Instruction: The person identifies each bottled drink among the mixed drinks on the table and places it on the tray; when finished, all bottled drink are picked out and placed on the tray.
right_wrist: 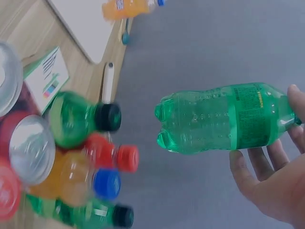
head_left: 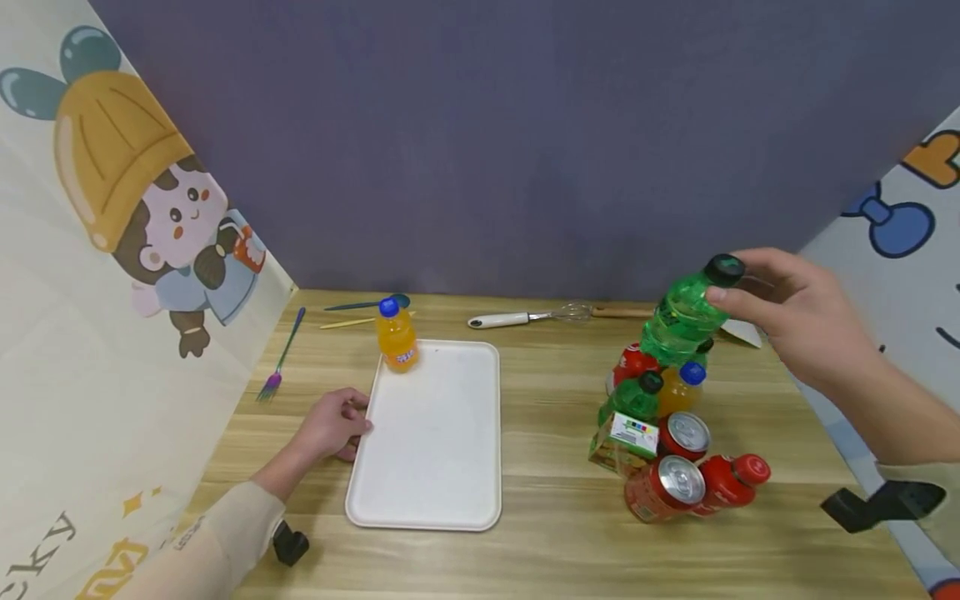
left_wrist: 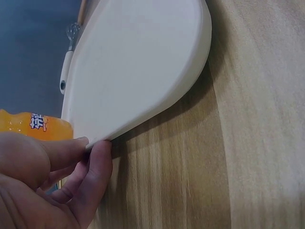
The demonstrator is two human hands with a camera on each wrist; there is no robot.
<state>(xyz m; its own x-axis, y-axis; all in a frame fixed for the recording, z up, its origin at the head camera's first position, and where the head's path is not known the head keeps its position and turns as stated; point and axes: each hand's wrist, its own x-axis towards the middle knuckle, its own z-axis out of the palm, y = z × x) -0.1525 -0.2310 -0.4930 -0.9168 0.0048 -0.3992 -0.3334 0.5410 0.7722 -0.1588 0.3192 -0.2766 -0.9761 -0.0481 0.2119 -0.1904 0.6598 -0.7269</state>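
Pinched near its cap by right hand (head_left: pixel 806 321), green bottle (head_left: pixel 686 315) aloft above drinks pile (head_left: pixel 667 437) at four o'clock — left hand (head_left: pixel 333 423) pinching tray (head_left: pixel 442 500) edge — one orange bottle (head_left: pixel 395 336) placed, rest waiting.

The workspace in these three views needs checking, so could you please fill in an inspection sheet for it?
Surface: wooden table, light grain, no spills seen.
Job's things: green bottle lifted above the pile; white tray flat on the table, with an orange bottle upright on its far left corner.
Clutter: pile of bottles and cans right of the tray; whisk, fork and spoon along the far and left edges.
Grips: right hand holds the green bottle near its cap; left hand pinches the tray's left rim.
Cables: nothing seen.
Surroundings: purple back wall; cartoon-printed side panels.
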